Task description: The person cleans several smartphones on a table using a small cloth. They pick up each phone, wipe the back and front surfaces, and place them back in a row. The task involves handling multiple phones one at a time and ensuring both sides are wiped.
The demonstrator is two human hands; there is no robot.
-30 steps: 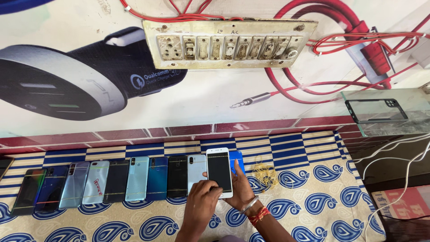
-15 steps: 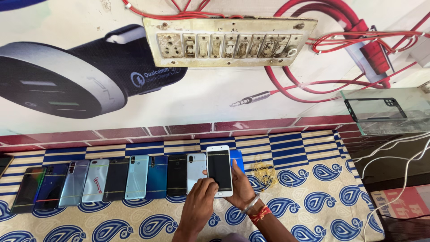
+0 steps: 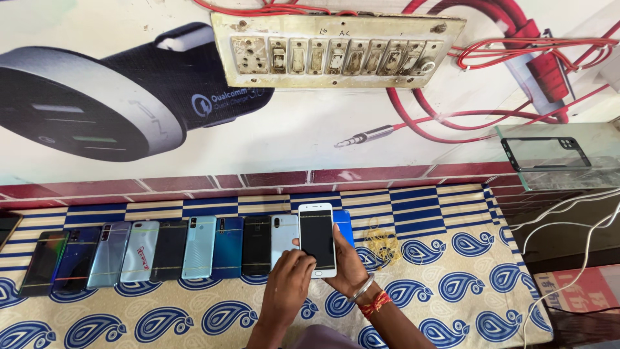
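Observation:
A white phone [image 3: 316, 236] with a dark screen is held face up over the right end of a row of phones. My right hand [image 3: 347, 266], with a bangle and red thread at the wrist, grips its right edge and underside. My left hand [image 3: 288, 279] holds its lower left corner, fingertips on the bottom of the screen. A blue phone [image 3: 344, 225] lies partly hidden behind the white one. Next to it on the left lies a silver-white phone [image 3: 283, 234].
Several more phones [image 3: 155, 251] lie side by side on a blue-patterned cloth [image 3: 452, 284]. Yellow rubber bands [image 3: 381, 240] lie to the right. A switchboard [image 3: 336, 52] with red cables hangs on the wall. A glass shelf [image 3: 600, 145] holds a phone case [image 3: 546, 154]. White cables [image 3: 568, 258] hang at right.
Almost nothing: both hands keep the white phone over the same spot, and my left fingers have shifted slightly on its lower edge.

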